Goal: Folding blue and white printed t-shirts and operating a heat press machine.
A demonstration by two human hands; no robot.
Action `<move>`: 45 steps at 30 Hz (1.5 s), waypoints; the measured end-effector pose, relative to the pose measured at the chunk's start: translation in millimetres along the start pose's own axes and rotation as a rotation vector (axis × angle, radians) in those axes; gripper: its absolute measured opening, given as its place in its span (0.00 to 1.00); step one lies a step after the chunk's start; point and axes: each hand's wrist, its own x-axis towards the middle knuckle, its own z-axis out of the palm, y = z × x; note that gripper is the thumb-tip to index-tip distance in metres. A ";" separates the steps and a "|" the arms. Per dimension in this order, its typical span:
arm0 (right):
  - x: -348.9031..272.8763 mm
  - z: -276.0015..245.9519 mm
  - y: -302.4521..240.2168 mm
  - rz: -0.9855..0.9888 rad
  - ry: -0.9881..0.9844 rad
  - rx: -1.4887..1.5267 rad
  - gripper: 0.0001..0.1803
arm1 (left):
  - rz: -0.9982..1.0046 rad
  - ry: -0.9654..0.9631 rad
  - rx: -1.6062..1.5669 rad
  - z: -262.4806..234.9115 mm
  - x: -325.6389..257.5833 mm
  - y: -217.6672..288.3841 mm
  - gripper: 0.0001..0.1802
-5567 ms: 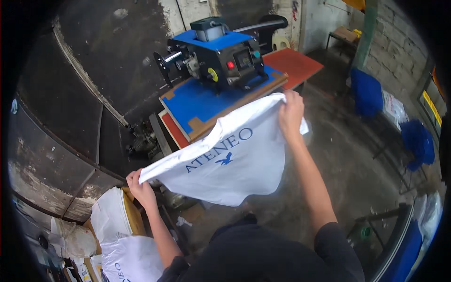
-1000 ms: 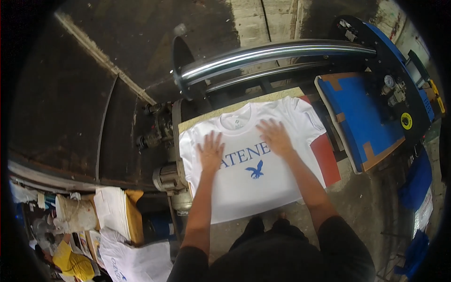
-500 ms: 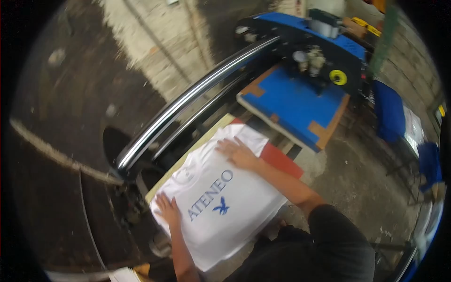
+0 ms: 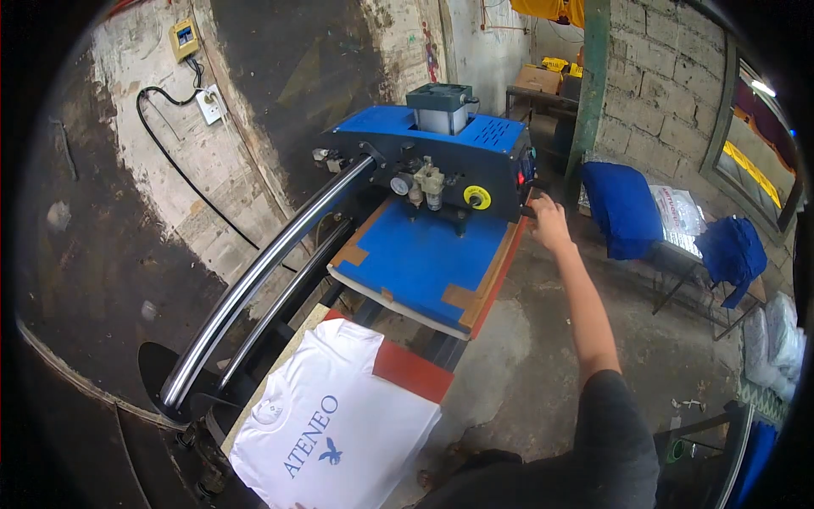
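Currently logged, one heat-press station seen from the head view.

Item: white T-shirt [image 4: 339, 437], printed with blue lettering and a small blue bird. It lies spread flat, print up, on the lower platen [image 4: 413, 371], whose red pad shows at the shirt's upper right corner. The hem hangs over the near edge. No hand touches it.

Item: blue press head [image 4: 441, 157] with a grey cylinder on top, a gauge and a yellow round knob on its front. Its blue upper plate [image 4: 415, 259] sits off to the right of the shirt, well apart from it, not over it. Two curved chrome rails [image 4: 254, 284] run from the head down to the shirt's end of the frame.

Item: right hand [image 4: 549, 222], arm stretched out, at the right end of the press head. The fingers appear closed on a dark handle or control there; the exact grip is too small to tell for certain.

Item: left hand, out of view.

Surroundings: blue garments [image 4: 623, 208] draped on a stand, a wall socket [image 4: 209, 103] with black cable, concrete floor [image 4: 543, 365].

Status, judged: garment laid and smoothed, done; moving the head across and pressing, not yet done.
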 end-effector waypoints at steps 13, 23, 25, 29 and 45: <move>-9.3 -10.5 -24.8 0.145 0.079 0.065 0.17 | -0.044 0.031 0.345 5.9 -30.3 -21.2 0.31; -88.3 -60.9 -105.3 0.151 0.067 0.158 0.13 | 0.064 0.113 0.243 9.1 -35.3 -38.4 0.30; -108.1 -67.4 -121.6 0.115 0.142 0.167 0.11 | 0.070 0.131 0.212 20.2 -42.4 -53.9 0.30; -146.1 -94.0 -152.9 -0.001 0.134 0.202 0.10 | -0.027 0.071 0.005 20.5 -66.3 -69.8 0.29; -241.9 -136.9 -256.1 -0.250 0.335 0.961 0.22 | -0.431 -0.335 -0.409 100.6 -176.2 -170.2 0.33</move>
